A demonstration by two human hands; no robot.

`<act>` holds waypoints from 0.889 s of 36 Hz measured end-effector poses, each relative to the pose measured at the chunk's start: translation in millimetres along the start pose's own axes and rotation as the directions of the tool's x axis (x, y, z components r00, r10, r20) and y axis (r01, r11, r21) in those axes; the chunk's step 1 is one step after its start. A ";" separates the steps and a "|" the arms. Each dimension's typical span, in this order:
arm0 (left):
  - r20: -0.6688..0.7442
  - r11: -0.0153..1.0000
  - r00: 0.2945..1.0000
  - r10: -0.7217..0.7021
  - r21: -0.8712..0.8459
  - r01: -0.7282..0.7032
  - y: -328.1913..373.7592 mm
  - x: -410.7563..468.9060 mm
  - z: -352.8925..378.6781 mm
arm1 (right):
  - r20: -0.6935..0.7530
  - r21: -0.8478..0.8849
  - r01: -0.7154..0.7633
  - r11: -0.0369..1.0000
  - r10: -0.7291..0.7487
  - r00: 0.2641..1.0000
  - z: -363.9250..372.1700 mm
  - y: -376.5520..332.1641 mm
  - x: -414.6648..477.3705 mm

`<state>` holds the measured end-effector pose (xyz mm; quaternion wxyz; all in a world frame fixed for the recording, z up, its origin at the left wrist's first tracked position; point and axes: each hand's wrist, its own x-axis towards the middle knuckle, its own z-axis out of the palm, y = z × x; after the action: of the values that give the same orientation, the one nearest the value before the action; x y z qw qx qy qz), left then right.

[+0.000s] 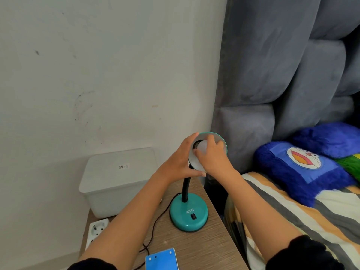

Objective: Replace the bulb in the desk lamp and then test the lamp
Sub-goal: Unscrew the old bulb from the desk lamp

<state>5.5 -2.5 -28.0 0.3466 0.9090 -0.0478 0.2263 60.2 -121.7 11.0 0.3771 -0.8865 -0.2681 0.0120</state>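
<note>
Head view: I have the desk lamp standing on the wooden bedside table, its teal base near the table's right edge and its shade tilted up toward me. My left hand is wrapped around the outside of the shade where it meets the black gooseneck, fingers curled and closed on it. My right hand reaches into the shade, fingertips closed around the white bulb, which sits at the socket in the middle of the shade.

Procedure for this step, as I judge it: I cannot tell whether the bulb is coming out or going in. Either way:
1. Keep the left hand braced so the gooseneck does not twist.
2. Turn the bulb with light finger pressure only, holding it square to the socket.
3. Stop when resistance rises; do not force the glass.
4. Leave the rocker switch alone until the bulb is seated.

Count in view: one lamp, one bulb, one switch, one dark cord trailing off the base, one white power strip at the table's left, one white lidded box behind it, one blue card at the near edge.
</note>
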 end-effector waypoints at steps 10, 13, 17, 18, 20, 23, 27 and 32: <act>-0.020 1.000 1.000 0.002 -0.005 -0.002 -1.7 -0.5 -0.6 | -0.005 -0.031 0.094 0.995 -0.094 0.996 3.3 2.7 0.6; -0.015 1.000 1.000 -0.001 -0.012 0.001 -2.9 -0.1 -0.4 | 0.007 -0.069 0.166 0.984 -0.166 0.986 4.2 3.5 -0.6; -0.017 1.000 1.000 -0.006 -0.008 0.006 -4.2 -0.6 -1.5 | -0.024 -0.004 0.058 0.998 -0.058 0.998 2.0 0.9 -1.2; -0.016 1.000 1.000 0.000 -0.003 0.000 -4.4 -0.1 -1.3 | -0.010 -0.010 0.049 0.999 -0.050 0.999 0.5 0.2 -0.7; -0.017 1.000 1.000 0.000 -0.002 0.000 -4.3 0.4 -0.7 | 0.020 -0.070 0.106 0.992 -0.105 0.994 -1.0 1.4 0.4; -0.017 1.000 1.000 -0.001 0.001 0.001 -4.5 0.0 -0.5 | 0.053 -0.186 0.244 0.952 -0.239 0.970 -0.1 8.0 -0.2; -0.016 1.000 1.000 -0.006 0.001 0.006 -3.5 -0.2 -1.7 | 0.010 -0.093 0.071 0.993 -0.070 0.997 -0.6 3.0 0.6; -0.017 1.000 1.000 -0.014 -0.018 0.014 -2.9 0.4 -1.4 | 0.046 -0.200 0.199 0.959 -0.194 0.980 -3.2 5.7 5.8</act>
<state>6.0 0.6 -28.6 0.3569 0.9042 -0.0405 0.2311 68.5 -124.2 10.5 0.2801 -0.8891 -0.3595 -0.0415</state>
